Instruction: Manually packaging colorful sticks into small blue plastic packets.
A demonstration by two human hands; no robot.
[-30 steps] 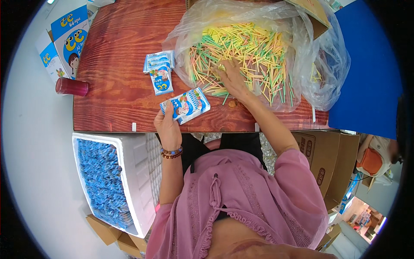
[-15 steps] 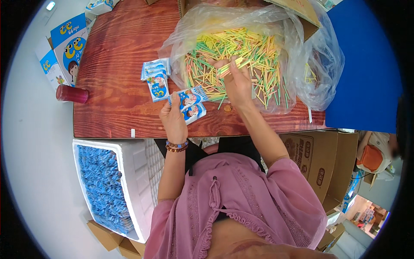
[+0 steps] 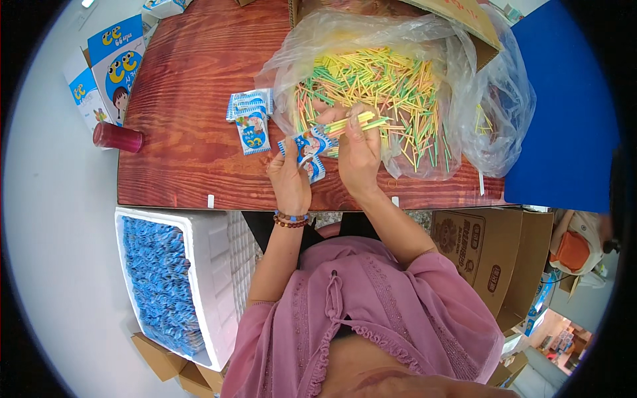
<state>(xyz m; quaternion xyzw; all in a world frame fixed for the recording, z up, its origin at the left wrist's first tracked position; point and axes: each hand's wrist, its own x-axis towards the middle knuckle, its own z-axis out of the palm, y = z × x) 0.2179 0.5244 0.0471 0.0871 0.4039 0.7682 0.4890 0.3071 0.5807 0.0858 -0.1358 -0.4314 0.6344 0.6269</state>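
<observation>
My left hand (image 3: 290,184) is closed on a small blue-and-white packet (image 3: 309,142), gripped near its left end. A second packet (image 3: 316,170) of the same kind shows just below it; whether my fingers hold that one too is unclear. In my right hand (image 3: 360,159) is a small bunch of thin yellow and green sticks (image 3: 356,123), pinched between thumb and fingers. The tips of the bunch meet the packet's right end. Beyond my hands lies a heap of loose coloured sticks (image 3: 385,76), in an opened clear plastic bag (image 3: 288,63). More packets (image 3: 253,131) overlap left of my left hand.
A reddish wooden table (image 3: 186,86) carries all this. Printed cartons (image 3: 116,66) and a dark red cylinder (image 3: 118,137) stand at its left. Below is a white foam box (image 3: 215,285) full of blue packets. A cardboard box (image 3: 488,255) sits under the table's right.
My right hand has come down and nearer with the sticks. My left hand has brought the packet up and right to meet them. The whole view has shifted slightly.
</observation>
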